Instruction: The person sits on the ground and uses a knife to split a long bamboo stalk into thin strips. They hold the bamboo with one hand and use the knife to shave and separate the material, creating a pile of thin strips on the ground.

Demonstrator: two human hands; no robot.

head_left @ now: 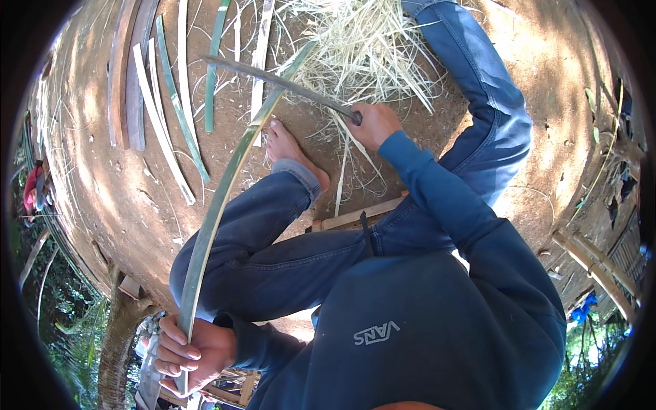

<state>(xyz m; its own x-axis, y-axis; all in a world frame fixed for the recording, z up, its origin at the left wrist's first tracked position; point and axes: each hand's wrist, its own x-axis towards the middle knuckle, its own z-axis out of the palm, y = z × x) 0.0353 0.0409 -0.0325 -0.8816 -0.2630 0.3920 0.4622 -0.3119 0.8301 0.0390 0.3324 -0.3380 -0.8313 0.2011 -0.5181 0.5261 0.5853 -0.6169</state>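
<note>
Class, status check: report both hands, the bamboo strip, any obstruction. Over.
Left hand shut on bamboo strip. Right hand shut on long knife, blade crossing strip. Bare foot beside strip.

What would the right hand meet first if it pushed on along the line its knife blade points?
Probably the long green bamboo strip: the right hand holds the knife with its blade already crossing that strip. Beyond lie cut bamboo slats on the ground; depth is unclear.

Outdoor rural work spot, bamboo craft area, not indoors. Bare packed dirt ground (130,205) in sunlight with patchy shade. Cut bamboo strips (164,116) laid out on the dirt, a heap of pale shavings (362,48) beside them. Green plants (75,321) at the lower left edge, bamboo poles (594,263) at right. Person sits low, barefoot (290,150).
</note>
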